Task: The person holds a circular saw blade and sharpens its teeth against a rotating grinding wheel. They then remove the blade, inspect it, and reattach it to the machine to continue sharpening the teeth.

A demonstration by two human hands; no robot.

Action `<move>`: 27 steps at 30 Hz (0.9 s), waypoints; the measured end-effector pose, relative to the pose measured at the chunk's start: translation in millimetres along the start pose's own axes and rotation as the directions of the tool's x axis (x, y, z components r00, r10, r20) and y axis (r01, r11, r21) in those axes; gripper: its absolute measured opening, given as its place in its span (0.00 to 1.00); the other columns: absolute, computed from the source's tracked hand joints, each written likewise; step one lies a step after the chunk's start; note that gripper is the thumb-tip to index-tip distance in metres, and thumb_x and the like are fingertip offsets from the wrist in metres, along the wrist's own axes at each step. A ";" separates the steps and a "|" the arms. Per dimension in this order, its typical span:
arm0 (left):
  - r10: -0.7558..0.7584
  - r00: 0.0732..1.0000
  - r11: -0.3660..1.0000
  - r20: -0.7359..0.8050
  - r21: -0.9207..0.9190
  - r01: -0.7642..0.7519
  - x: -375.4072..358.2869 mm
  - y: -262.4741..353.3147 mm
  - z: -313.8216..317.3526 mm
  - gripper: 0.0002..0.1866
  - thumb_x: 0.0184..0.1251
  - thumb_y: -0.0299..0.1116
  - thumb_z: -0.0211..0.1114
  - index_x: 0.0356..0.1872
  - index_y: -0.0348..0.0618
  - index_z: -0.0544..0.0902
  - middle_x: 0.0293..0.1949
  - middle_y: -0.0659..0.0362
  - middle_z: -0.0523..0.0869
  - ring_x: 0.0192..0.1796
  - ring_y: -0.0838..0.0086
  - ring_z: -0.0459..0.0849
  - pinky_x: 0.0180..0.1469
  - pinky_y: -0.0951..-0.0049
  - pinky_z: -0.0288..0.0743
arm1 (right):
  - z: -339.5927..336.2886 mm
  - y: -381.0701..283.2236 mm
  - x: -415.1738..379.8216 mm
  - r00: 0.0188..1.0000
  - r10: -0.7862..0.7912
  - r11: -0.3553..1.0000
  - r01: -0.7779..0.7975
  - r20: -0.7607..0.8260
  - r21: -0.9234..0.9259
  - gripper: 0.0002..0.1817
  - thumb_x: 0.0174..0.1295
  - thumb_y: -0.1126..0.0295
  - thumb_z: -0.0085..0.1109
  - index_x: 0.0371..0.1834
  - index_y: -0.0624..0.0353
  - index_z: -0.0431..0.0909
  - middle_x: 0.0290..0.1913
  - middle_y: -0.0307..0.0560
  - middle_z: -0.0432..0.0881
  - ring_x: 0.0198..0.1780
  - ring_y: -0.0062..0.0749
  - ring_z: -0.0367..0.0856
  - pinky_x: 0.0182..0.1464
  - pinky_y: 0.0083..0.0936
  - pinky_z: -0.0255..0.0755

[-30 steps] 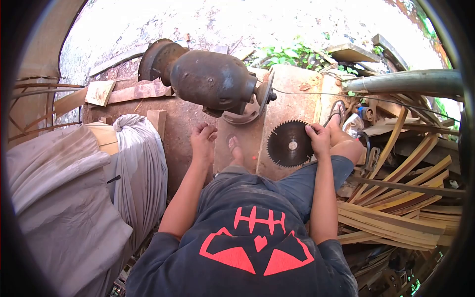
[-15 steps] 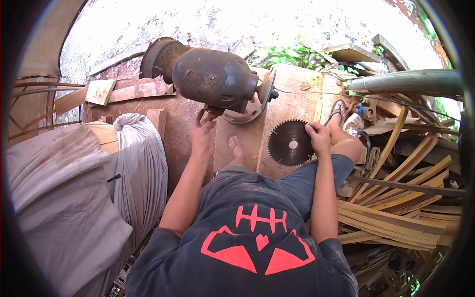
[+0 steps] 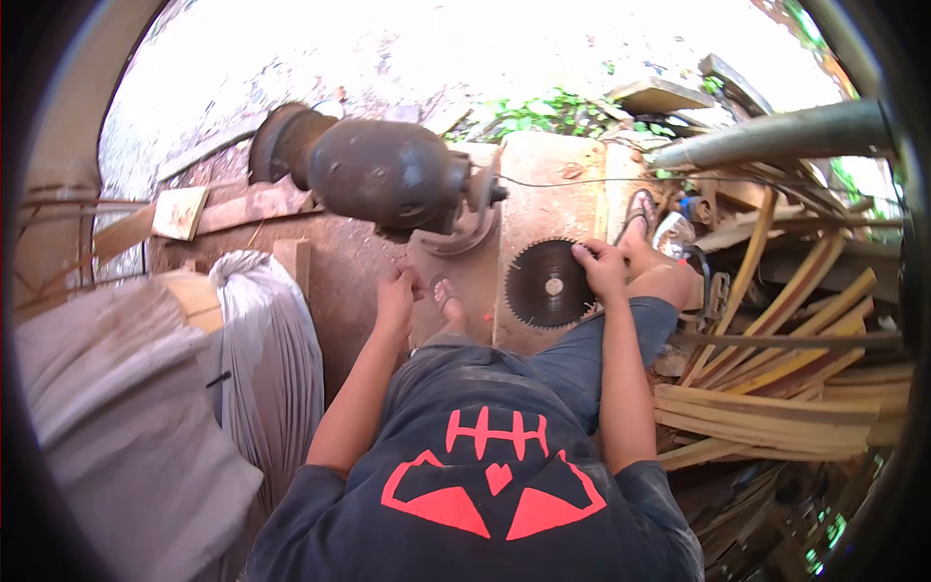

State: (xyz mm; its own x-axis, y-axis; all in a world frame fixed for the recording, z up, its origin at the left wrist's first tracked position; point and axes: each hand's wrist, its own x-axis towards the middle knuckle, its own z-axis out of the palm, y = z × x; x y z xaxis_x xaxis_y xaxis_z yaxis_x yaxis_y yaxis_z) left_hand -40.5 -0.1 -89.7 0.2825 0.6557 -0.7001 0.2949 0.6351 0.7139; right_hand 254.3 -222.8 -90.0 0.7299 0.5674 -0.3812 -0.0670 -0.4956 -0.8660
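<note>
A dark, toothed circular saw blade (image 3: 529, 291) hangs flat-side to me, with a pale round centre. My right hand (image 3: 603, 270) pinches its right edge between thumb and fingers. Nearer the middle is my left hand (image 3: 398, 294), its fingers curled together; whether something small is in them I cannot make out. It is below and apart from the rusty, rounded electric motor (image 3: 383, 175). At the motor's right end are a spindle (image 3: 497, 191) and a curved metal piece (image 3: 456, 241).
Grey cloth (image 3: 116, 388) drapes over a bulky shape on the left. Thin wooden strips (image 3: 766, 422) pile up on the right, below a thick pipe (image 3: 776, 136). A thin cable (image 3: 572, 182) runs right from the motor's end. Boards (image 3: 252, 206) lie at the back left.
My left hand has come down off the motor's underside, and its fingers have curled in. My right hand still grips the blade. The whole view has shifted slightly.
</note>
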 end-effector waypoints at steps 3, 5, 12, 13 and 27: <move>-0.074 0.981 0.961 0.178 0.277 0.022 6.3 -18.2 6.0 0.09 0.72 0.35 0.61 0.37 0.41 0.83 0.28 0.59 0.85 0.29 0.76 0.82 0.34 0.74 0.75 | -2.2 -1.7 -4.7 0.999 -0.035 0.989 0.032 -0.015 -0.147 0.16 0.61 0.58 0.70 0.37 0.63 0.88 0.28 0.43 0.86 0.32 0.24 0.81 0.39 0.27 0.75; -0.096 0.946 0.899 0.309 0.435 -0.050 12.1 -31.4 12.2 0.14 0.69 0.38 0.62 0.39 0.35 0.87 0.30 0.58 0.88 0.30 0.75 0.83 0.32 0.74 0.74 | 8.5 1.4 -15.4 0.995 0.030 0.998 -0.035 -0.095 -0.050 0.16 0.62 0.57 0.69 0.35 0.63 0.87 0.25 0.42 0.83 0.33 0.23 0.80 0.39 0.28 0.76; -0.197 0.568 0.956 0.799 0.286 -0.071 28.8 -36.0 73.7 0.36 0.80 0.61 0.48 0.76 0.45 0.64 0.73 0.49 0.70 0.73 0.58 0.71 0.70 0.54 0.70 | 39.4 1.4 -76.6 0.934 0.099 0.995 -0.099 -0.342 0.018 0.15 0.58 0.61 0.70 0.40 0.60 0.89 0.37 0.59 0.89 0.38 0.42 0.88 0.47 0.38 0.79; -0.170 0.505 0.974 0.846 0.221 -0.042 49.1 -46.2 76.4 0.37 0.80 0.62 0.48 0.77 0.45 0.62 0.75 0.49 0.68 0.72 0.56 0.72 0.72 0.51 0.68 | 48.9 9.2 -88.6 0.896 0.147 0.989 -0.121 -0.418 0.088 0.16 0.58 0.59 0.70 0.42 0.60 0.89 0.41 0.61 0.88 0.44 0.49 0.89 0.51 0.40 0.79; -0.201 0.676 0.729 0.709 0.569 -0.380 96.8 -30.1 127.3 0.34 0.78 0.57 0.55 0.72 0.43 0.69 0.67 0.45 0.76 0.65 0.55 0.78 0.63 0.53 0.76 | 63.0 33.2 -121.8 0.740 0.230 0.952 -0.037 -0.632 0.304 0.15 0.58 0.62 0.70 0.39 0.64 0.85 0.38 0.56 0.88 0.43 0.47 0.87 0.47 0.40 0.77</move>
State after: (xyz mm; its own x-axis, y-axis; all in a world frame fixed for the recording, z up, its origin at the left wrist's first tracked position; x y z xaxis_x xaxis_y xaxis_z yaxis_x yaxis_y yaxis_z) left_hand 94.1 -7.7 -180.7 0.7789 0.0265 -0.6265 0.6270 -0.0187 0.7788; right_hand 120.3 -267.0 -92.8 0.9547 -0.1098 -0.2767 -0.2971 -0.2931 -0.9087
